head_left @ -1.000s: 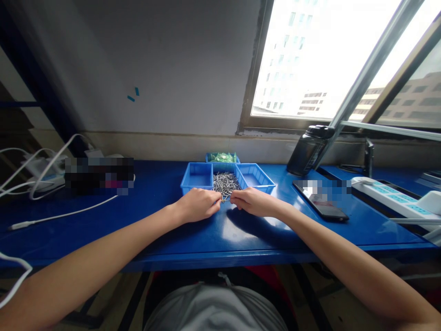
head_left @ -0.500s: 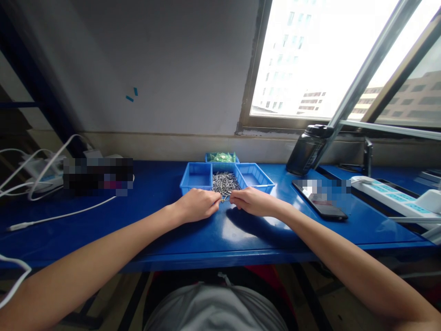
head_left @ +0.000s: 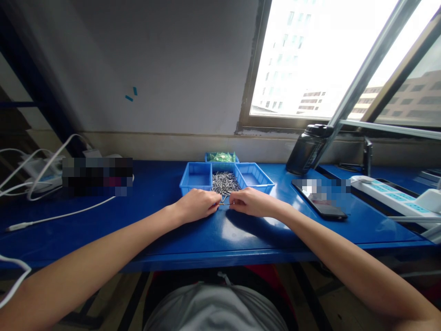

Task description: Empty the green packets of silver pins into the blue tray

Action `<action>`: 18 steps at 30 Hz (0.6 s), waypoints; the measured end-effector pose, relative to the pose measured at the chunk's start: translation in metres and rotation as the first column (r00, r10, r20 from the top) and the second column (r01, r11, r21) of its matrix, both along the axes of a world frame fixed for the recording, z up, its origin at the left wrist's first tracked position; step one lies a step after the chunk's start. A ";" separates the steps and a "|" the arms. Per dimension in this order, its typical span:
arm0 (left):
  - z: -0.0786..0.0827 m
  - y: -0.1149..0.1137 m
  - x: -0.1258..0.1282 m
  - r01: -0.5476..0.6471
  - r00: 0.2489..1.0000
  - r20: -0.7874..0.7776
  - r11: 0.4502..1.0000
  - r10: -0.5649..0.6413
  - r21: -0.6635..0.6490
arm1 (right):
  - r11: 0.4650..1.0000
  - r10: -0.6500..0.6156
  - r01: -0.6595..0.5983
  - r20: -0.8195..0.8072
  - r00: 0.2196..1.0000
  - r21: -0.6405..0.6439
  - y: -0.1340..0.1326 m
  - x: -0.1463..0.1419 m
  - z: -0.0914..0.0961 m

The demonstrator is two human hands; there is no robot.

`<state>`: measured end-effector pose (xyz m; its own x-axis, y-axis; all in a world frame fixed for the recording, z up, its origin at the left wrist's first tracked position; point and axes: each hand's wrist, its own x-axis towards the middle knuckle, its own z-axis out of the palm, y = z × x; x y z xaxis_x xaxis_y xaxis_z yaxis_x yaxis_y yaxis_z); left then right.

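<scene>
My left hand and my right hand rest on the blue table, fingertips nearly meeting just in front of a blue divided tray. Both hands are closed in a pinch on a small thin metal piece held between them. The tray's middle compartment holds a heap of small metal pins. Its left and right compartments look bare. Behind it sits a small blue bin of green parts.
A dark bottle stands at the back right, with a phone lying near it and a white power strip at the far right. White cables and a charger lie at the left. A window is above right.
The hands have stayed almost in place; the fingertips have shifted slightly around the small piece. The view has barely moved.
</scene>
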<state>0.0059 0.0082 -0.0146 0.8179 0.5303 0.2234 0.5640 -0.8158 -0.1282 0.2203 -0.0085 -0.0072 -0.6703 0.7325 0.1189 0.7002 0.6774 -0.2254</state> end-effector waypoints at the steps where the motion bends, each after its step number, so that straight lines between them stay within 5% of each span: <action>1: 0.000 0.000 0.000 0.003 1.000 0.001 1.000 -0.003 0.001 | 1.000 0.006 -0.006 -0.006 1.000 0.003 0.000 0.000 0.000; 18: 0.002 -0.004 0.000 -0.013 1.000 0.026 1.000 0.013 0.000 | 1.000 0.019 -0.019 -0.004 1.000 -0.018 0.000 -0.002 0.003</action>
<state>0.0060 0.0040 -0.0126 0.8050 0.5406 0.2446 0.5774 -0.8086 -0.1133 0.2186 -0.0088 -0.0044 -0.6835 0.7218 0.1085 0.6865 0.6862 -0.2404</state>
